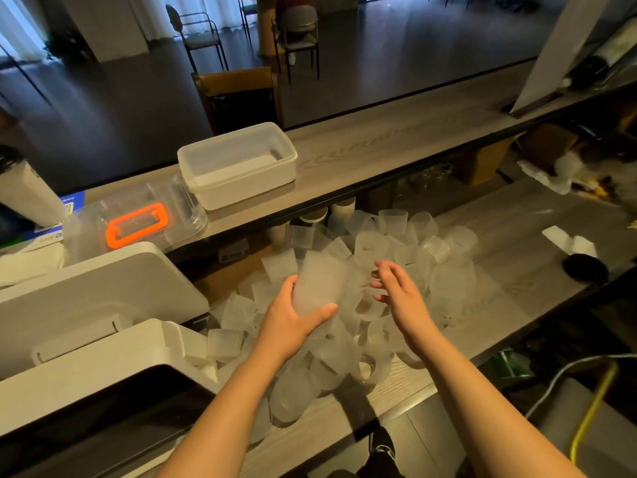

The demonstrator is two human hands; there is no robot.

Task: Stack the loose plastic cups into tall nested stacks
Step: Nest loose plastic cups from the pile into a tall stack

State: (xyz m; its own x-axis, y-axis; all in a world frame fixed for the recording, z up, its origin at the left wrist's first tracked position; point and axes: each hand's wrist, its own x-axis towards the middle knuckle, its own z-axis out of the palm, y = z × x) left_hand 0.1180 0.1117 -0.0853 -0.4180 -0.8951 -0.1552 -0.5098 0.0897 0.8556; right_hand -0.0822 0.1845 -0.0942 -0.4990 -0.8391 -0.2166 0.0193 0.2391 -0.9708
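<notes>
- The left hand (293, 322) gripped a frosted cup stack (320, 282), blurred, above the loose cups (396, 243) heaped on the tabletop (517, 215).
- The right hand (400, 291) hovered beside it, fingers relaxed, holding nothing.
- Individual cups in the heap were hard to separate.

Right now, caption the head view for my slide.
Left hand grips a nested cup stack while the open right hand hovers over loose cups.

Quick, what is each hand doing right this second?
Left hand: holding a frosted plastic cup, fingers and thumb curled round it.
Right hand: open, fingers relaxed, holding nothing, above the pile of loose cups.
</notes>
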